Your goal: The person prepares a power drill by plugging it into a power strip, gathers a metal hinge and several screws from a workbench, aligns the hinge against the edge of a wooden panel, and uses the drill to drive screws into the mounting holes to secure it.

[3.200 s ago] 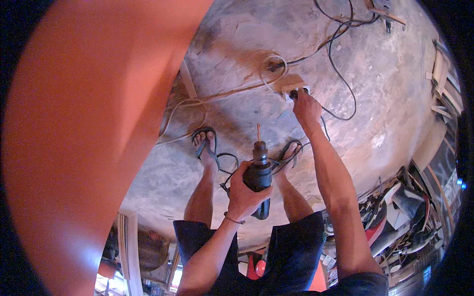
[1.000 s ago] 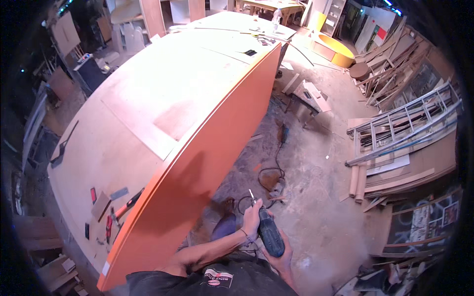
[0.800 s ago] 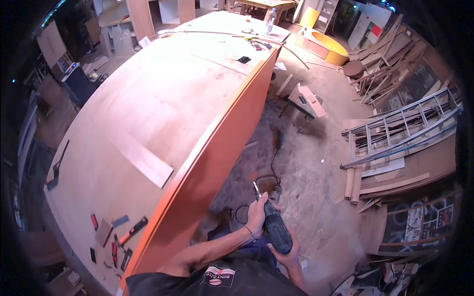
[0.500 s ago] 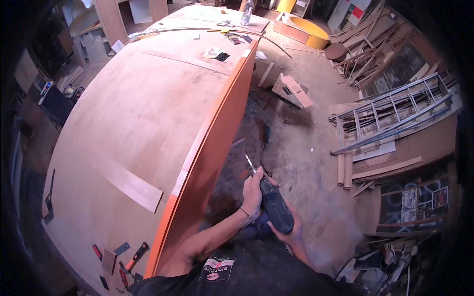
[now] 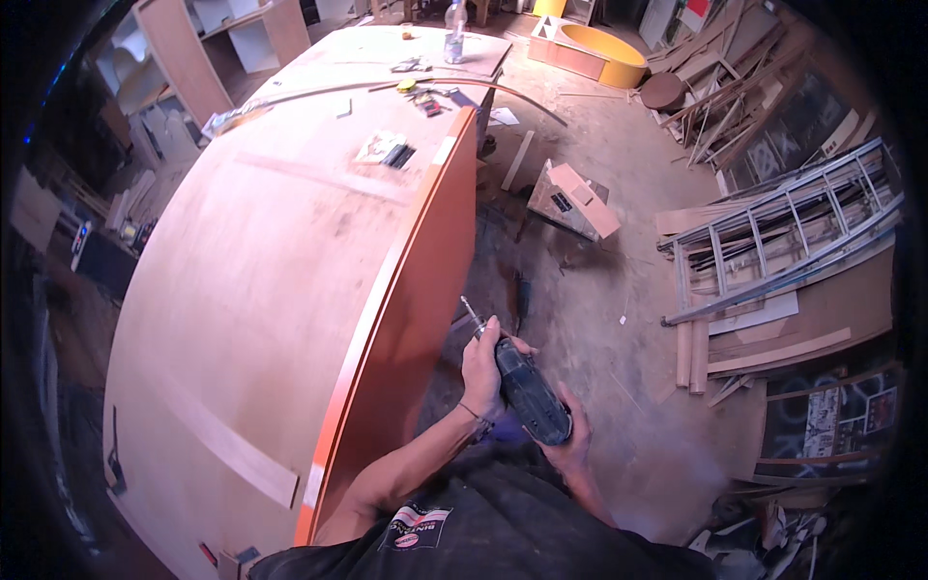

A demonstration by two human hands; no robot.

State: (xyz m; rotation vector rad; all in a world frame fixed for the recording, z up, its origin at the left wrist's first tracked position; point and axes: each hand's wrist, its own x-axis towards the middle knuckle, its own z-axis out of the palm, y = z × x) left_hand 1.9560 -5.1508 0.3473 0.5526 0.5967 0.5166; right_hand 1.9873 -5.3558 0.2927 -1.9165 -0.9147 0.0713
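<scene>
A dark green power drill (image 5: 534,396) is held low in front of my body, its thin bit (image 5: 471,311) pointing up and to the left. Around the drill's front end, close to the bit, wraps my left hand (image 5: 480,375). My right hand (image 5: 570,437) grips the rear of the drill body; the undersides of its fingers are hidden. Left of the drill and apart from it stands an orange panel (image 5: 411,300) along the edge of a large wooden tabletop (image 5: 251,280).
A wood strip (image 5: 232,445) lies on the tabletop; a plastic bottle (image 5: 454,34) stands at its far end. On the floor are a small stand (image 5: 570,208) and a yellow round-ended piece (image 5: 604,58). To the right lies a metal ladder (image 5: 783,232) beside stacked boards.
The view has shifted, so the tabletop's near tools have mostly left it. The drill has moved slightly left and its bit tilts further left. Both hands keep hold of it.
</scene>
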